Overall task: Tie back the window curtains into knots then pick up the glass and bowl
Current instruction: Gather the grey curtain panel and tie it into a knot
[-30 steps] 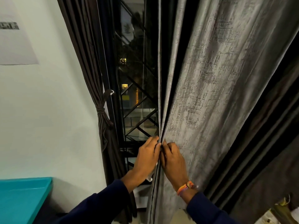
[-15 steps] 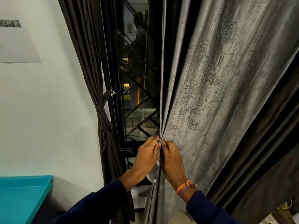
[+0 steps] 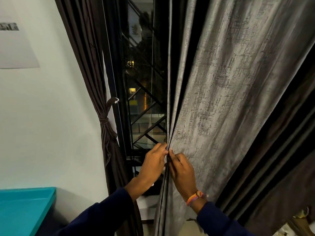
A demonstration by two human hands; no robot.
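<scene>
- I see the left hand (image 3: 153,165) at the leading edge of the grey textured window curtain (image 3: 226,99), fingers curled onto the hem, grip pinching the fabric edge.
- The right hand (image 3: 182,171) sits just beside it on the other side of the same hem, fingertips (image 3: 171,151) pressed to the cloth, grip pinching the edge too; the two hands almost touch.
- That grey curtain hangs loose, fanning wide to the right, with darker folds behind it.
- On the right wrist I spot an orange braided wristband (image 3: 195,199); both arms wear dark navy sleeves (image 3: 102,217).
- To the left, the dark brown curtain (image 3: 88,57) is already gathered and bound at its waist by a matching tie-back knot (image 3: 104,121), against the white wall (image 3: 47,125).
- Between the curtains, the black window grille (image 3: 144,120) shows night lights beyond.
- Bottom left, a turquoise worktop (image 3: 25,210) pokes in; a white paper sheet (image 3: 15,46) hangs on the wall.
- I can't find the glass or bowl in this view.
</scene>
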